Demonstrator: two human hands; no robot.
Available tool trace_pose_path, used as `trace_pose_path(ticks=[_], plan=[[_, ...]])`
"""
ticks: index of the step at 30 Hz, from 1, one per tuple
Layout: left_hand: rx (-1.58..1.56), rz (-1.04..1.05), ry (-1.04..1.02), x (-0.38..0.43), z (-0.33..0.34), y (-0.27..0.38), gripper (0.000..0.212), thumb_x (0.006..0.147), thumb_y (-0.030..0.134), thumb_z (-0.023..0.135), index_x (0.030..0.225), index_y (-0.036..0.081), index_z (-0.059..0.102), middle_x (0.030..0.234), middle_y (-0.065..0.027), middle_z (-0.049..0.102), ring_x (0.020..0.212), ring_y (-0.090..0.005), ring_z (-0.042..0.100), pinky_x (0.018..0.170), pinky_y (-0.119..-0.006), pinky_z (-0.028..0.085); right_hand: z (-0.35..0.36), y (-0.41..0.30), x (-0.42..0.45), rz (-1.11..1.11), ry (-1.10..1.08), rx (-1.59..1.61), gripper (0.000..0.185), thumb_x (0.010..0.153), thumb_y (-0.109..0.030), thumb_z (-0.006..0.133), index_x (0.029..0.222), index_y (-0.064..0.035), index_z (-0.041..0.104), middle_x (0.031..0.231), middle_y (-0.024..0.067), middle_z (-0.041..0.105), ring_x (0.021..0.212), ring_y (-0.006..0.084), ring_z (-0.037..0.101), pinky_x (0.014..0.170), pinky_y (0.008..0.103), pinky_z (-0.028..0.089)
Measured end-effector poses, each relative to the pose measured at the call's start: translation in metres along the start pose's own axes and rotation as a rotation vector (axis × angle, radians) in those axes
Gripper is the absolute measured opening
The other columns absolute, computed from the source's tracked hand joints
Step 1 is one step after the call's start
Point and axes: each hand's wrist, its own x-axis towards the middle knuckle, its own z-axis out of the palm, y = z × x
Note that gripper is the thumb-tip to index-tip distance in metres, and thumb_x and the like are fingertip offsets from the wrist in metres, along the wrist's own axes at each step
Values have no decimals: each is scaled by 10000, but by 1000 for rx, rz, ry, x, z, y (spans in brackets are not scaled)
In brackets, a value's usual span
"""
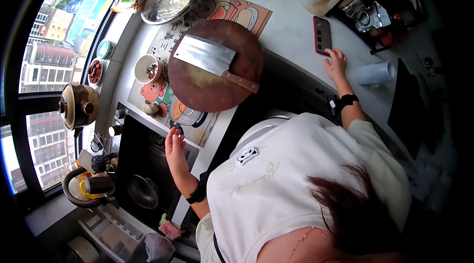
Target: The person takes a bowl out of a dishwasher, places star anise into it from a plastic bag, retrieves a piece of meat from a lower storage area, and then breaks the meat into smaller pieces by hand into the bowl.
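My right hand [336, 64] is at the near end of a red-edged smartphone [323, 34] lying on the counter. Its fingertips appear to touch the phone's edge, without a grip around it. My left hand [176, 149], empty with loosely extended fingers, hovers by the sink's edge. Between the hands and farther forward lies a round wooden chopping board [192, 94]. A cleaver [205, 55] rests flat across it, its wooden handle towards me. Left of the board are a small bowl [147, 68] with chopped reddish-brown bits and a garlic bulb [151, 109].
A steel bowl [145, 7] under plastic film stands at the back. The sink [139, 152] holds a dark pan [142, 191]. A lidded clay pot [79, 107] and a dish of meat pieces [94, 72] line the windowsill. Stacked plastic cups [374, 72] lie beside my right hand.
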Motion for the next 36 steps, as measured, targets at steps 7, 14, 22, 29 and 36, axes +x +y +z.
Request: trace_pose_path(ticks=[7, 14, 22, 29, 36], plan=[[4, -24, 32, -8, 20, -7, 356, 923, 244, 476, 1233, 69, 468, 1168, -43, 520, 937, -100, 500, 825, -243, 389, -5, 4, 40, -46, 162, 145, 446, 695, -169, 614, 1138, -184, 565, 1149, 106, 483, 1055, 326, 445, 928, 401, 350], [16, -8, 15, -7, 30, -14, 364, 920, 248, 483, 1237, 69, 464, 1170, -50, 519, 943, -100, 496, 829, -248, 390, 5, 15, 54, -68, 76, 100, 440, 701, -195, 610, 1139, -194, 565, 1154, 114, 482, 1055, 339, 440, 937, 409, 344], [52, -30, 16, -13, 42, -16, 389, 920, 267, 488, 1247, 60, 454, 1163, -58, 523, 949, -120, 503, 844, -262, 394, 10, 7, 68, -13, -23, 52, 473, 703, -228, 622, 1169, -245, 542, 1229, 125, 434, 1115, 362, 389, 960, 417, 333], [89, -9, 48, -21, 36, -18, 384, 911, 277, 498, 1237, 76, 470, 1165, -54, 531, 954, -116, 519, 833, -257, 395, 4, 1, 86, -45, 83, 81, 407, 712, -210, 620, 1114, -224, 562, 1243, 119, 432, 1130, 349, 385, 973, 414, 313], [38, -36, 54, -25, 20, -32, 370, 915, 245, 491, 1229, 52, 468, 1153, -31, 528, 912, -94, 499, 775, -222, 384, -16, -99, 89, -416, -24, 514, 274, 750, -99, 575, 1023, -77, 574, 1022, 86, 559, 989, 264, 496, 892, 347, 366]])
